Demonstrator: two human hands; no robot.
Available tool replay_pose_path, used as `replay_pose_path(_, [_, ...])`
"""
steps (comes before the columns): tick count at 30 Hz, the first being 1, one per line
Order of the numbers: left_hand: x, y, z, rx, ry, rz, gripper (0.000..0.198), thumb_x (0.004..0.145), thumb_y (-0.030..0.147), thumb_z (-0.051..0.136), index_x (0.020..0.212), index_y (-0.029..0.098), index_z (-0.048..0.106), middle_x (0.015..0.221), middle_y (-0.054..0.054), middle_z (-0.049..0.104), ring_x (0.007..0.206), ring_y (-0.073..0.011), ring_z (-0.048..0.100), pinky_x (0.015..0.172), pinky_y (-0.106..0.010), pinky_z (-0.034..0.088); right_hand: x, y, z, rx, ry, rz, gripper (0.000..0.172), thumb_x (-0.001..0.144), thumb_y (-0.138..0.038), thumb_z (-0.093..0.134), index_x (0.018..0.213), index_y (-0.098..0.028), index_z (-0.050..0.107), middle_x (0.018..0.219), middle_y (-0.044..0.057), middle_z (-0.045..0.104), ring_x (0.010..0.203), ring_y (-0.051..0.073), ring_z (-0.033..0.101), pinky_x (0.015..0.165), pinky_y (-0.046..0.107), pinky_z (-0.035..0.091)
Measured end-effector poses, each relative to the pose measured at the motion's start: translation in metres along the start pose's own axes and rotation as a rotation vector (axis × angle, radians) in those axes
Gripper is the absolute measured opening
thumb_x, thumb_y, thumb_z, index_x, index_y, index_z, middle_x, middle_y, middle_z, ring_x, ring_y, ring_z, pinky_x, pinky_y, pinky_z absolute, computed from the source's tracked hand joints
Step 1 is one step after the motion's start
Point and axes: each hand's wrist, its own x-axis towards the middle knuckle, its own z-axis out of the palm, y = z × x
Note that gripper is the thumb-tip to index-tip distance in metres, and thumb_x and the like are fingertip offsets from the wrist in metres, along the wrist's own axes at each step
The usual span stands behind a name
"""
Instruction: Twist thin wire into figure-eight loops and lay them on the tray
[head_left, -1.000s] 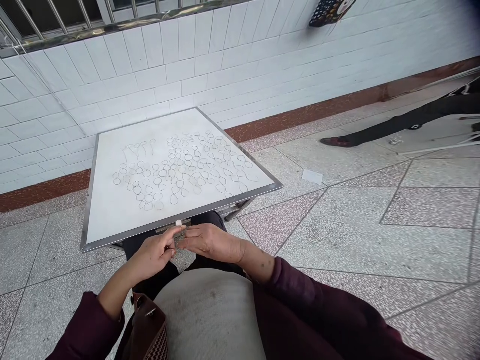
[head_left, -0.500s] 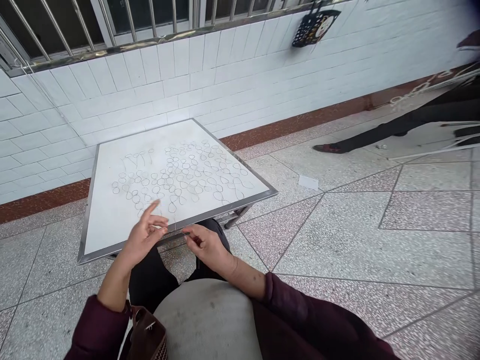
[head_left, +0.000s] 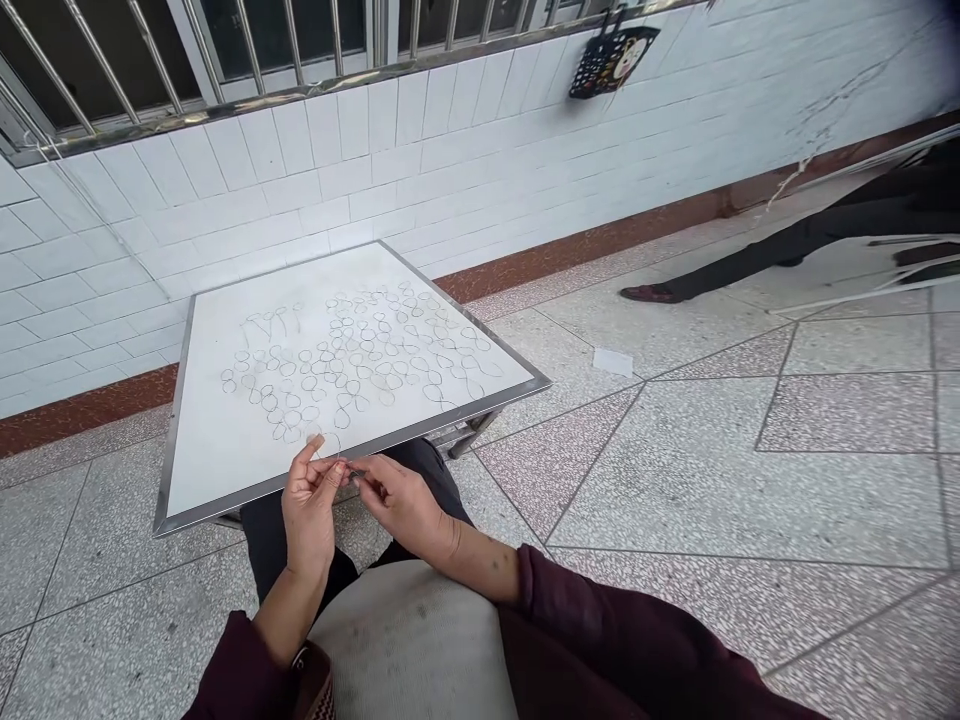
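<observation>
My left hand [head_left: 311, 505] is closed in a pinch at the near edge of the white-topped table [head_left: 214, 465], its thumb and index finger on a thin wire [head_left: 339, 447] that curves up above the fingertips. Right beside it, my right hand [head_left: 409, 505] is also pinched on the wire, the fingertips of both hands nearly touching. Something small and dark shows between the right fingertips; I cannot make it out. Beyond the hands, many wire loops [head_left: 349, 385], several twisted into figure-eights, lie flat across the tabletop.
The table has a grey metal rim and stands by a white tiled wall [head_left: 300, 180] below a barred window. A dark patterned bag [head_left: 611, 62] hangs from the bars. On the right, another person's leg [head_left: 750, 260] stretches over the floor, near a white paper piece [head_left: 613, 361].
My left hand has moved right and closed from spread fingers into a pinch on the wire, meeting my right hand. The right hand has shifted slightly left.
</observation>
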Motion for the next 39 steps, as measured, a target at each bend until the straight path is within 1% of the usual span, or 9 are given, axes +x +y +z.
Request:
replay_pose_path(3, [0.001, -0.001, -0.001, -0.004, 0.038, 0.018, 0.052, 0.08, 0.03, 0.076, 0.129, 0.022, 0.058, 0.085, -0.001, 0.069, 0.081, -0.0132, 0.064, 0.084, -0.03, 0.051, -0.001, 0.0, 0.004, 0.025, -0.025, 0.039, 0.024, 0.091, -0.012, 0.054, 0.113, -0.021, 0.061, 0.084, 0.003, 0.066, 0.073, 0.016, 0.064, 0.063, 0.026, 0.053])
replay_pose_path(6, [0.003, 0.001, -0.003, 0.017, 0.056, 0.031, 0.052, 0.079, 0.032, 0.076, 0.128, 0.022, 0.059, 0.079, 0.001, 0.068, 0.08, -0.0136, 0.065, 0.085, -0.029, 0.051, -0.002, 0.003, 0.008, 0.042, -0.055, 0.058, 0.022, 0.094, -0.016, 0.056, 0.114, -0.021, 0.061, 0.09, 0.004, 0.068, 0.077, 0.017, 0.066, 0.068, 0.028, 0.055])
replay_pose_path(10, [0.005, 0.009, -0.009, 0.065, 0.028, 0.04, 0.058, 0.078, 0.031, 0.077, 0.132, 0.022, 0.058, 0.07, 0.004, 0.063, 0.077, -0.0135, 0.063, 0.079, -0.027, 0.05, -0.003, 0.008, 0.011, 0.037, -0.091, -0.002, 0.018, 0.098, -0.021, 0.053, 0.113, -0.022, 0.063, 0.094, 0.005, 0.07, 0.086, 0.018, 0.067, 0.075, 0.03, 0.056])
replay_pose_path(17, [0.006, 0.021, -0.02, 0.108, -0.021, -0.006, 0.063, 0.076, 0.028, 0.078, 0.134, 0.02, 0.055, 0.069, 0.004, 0.063, 0.068, -0.0115, 0.058, 0.072, -0.024, 0.05, -0.004, 0.013, 0.004, -0.013, -0.132, -0.16, 0.023, 0.101, -0.021, 0.048, 0.117, -0.021, 0.064, 0.087, 0.005, 0.067, 0.075, 0.017, 0.062, 0.067, 0.029, 0.055])
replay_pose_path(24, [0.005, 0.026, -0.02, 0.17, -0.034, 0.0, 0.061, 0.076, 0.028, 0.078, 0.133, 0.022, 0.056, 0.067, 0.005, 0.062, 0.066, -0.0109, 0.059, 0.07, -0.024, 0.051, -0.003, 0.01, 0.005, 0.06, -0.12, -0.139, 0.029, 0.098, -0.019, 0.05, 0.126, -0.023, 0.058, 0.1, 0.006, 0.071, 0.087, 0.018, 0.067, 0.078, 0.031, 0.058])
replay_pose_path(29, [0.006, 0.03, -0.023, 0.21, -0.055, -0.067, 0.059, 0.075, 0.031, 0.078, 0.13, 0.02, 0.059, 0.07, 0.002, 0.067, 0.068, -0.0129, 0.062, 0.069, -0.026, 0.053, -0.001, 0.006, 0.0, 0.008, -0.116, -0.198, 0.03, 0.097, -0.015, 0.049, 0.125, -0.021, 0.059, 0.093, 0.006, 0.07, 0.079, 0.017, 0.065, 0.07, 0.029, 0.057])
replay_pose_path(35, [0.008, 0.034, -0.023, 0.211, -0.05, -0.092, 0.059, 0.072, 0.028, 0.08, 0.127, 0.017, 0.061, 0.065, 0.003, 0.065, 0.066, -0.013, 0.061, 0.067, -0.026, 0.052, 0.001, 0.004, -0.003, -0.209, -0.166, -0.349, 0.039, 0.097, -0.009, 0.045, 0.133, -0.02, 0.055, 0.078, 0.003, 0.064, 0.07, 0.018, 0.06, 0.064, 0.029, 0.054])
replay_pose_path(37, [0.009, 0.036, -0.023, 0.201, -0.037, -0.084, 0.059, 0.071, 0.027, 0.08, 0.126, 0.016, 0.062, 0.063, 0.004, 0.064, 0.064, -0.0125, 0.06, 0.066, -0.025, 0.051, 0.001, 0.004, -0.002, -0.211, -0.166, -0.346, 0.039, 0.097, -0.01, 0.045, 0.133, -0.021, 0.055, 0.078, 0.003, 0.064, 0.07, 0.017, 0.06, 0.063, 0.028, 0.054])
replay_pose_path(39, [0.01, 0.038, -0.024, 0.198, -0.009, -0.059, 0.058, 0.071, 0.027, 0.081, 0.125, 0.016, 0.063, 0.063, 0.004, 0.063, 0.063, -0.0123, 0.06, 0.066, -0.025, 0.051, -0.001, 0.005, -0.001, -0.134, -0.15, -0.284, 0.032, 0.099, -0.013, 0.046, 0.128, -0.021, 0.058, 0.082, 0.004, 0.066, 0.072, 0.017, 0.061, 0.065, 0.028, 0.055])
